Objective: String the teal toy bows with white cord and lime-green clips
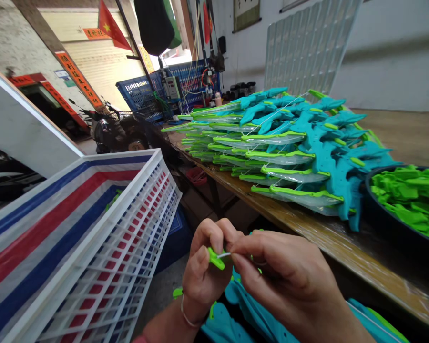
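My left hand (205, 271) pinches a small bright green plastic piece (215, 258) between thumb and fingers. My right hand (289, 281) is closed in a pinch right beside it, holding a thin white string (224, 255) at the green piece. Both hands hover over teal and green plastic toy parts (236, 314) lying in my lap. On the wooden table (307, 224) to the right lies a big stack of teal toy parts with green edges and clear wings (289, 152).
A white lattice crate (128, 247) lined with a red, white and blue striped bag stands at the left. A dark bowl (389, 224) of green plastic pieces (411, 195) sits on the table's right end. Blue crates (143, 93) and a parked scooter (114, 131) are farther back.
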{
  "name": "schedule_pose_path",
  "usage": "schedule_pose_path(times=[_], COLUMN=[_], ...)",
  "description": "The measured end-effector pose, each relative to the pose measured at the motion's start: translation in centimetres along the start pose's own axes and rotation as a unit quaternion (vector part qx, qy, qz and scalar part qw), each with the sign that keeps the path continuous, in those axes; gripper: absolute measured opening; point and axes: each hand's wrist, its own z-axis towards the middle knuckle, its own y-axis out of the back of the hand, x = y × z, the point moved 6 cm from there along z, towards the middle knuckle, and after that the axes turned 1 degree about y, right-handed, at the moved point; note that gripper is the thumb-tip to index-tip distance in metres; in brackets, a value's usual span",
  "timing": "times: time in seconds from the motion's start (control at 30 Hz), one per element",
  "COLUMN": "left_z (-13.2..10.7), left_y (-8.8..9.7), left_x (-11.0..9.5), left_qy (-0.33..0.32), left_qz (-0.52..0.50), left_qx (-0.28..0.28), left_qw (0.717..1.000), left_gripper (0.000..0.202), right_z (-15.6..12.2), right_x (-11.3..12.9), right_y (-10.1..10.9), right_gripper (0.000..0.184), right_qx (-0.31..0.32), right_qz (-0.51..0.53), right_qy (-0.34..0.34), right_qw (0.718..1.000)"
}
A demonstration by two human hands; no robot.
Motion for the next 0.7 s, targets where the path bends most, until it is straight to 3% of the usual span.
schedule_pose_path(times=[0.47,0.7], left_z=[-0.04,-0.13], left_y=[-0.54,-0.7], left_x=[0.37,0.48], left_qy=[0.005,0.02], left_qz=[-0.012,-0.023], left_qx=[0.024,0.013], left_qw=[1.0,0.999], left_gripper=[0.028,0.029], right_z=[-0.16,-0.55], right_x=[0.24,0.29], right_y=[0.16,-0.53], right_gripper=[0.019,0.016], right_qx=[0.055,0.05], right_qz=[-0.002,-0.035], right_qy=[0.034,0.06], right_qw=[0.998,0.996])
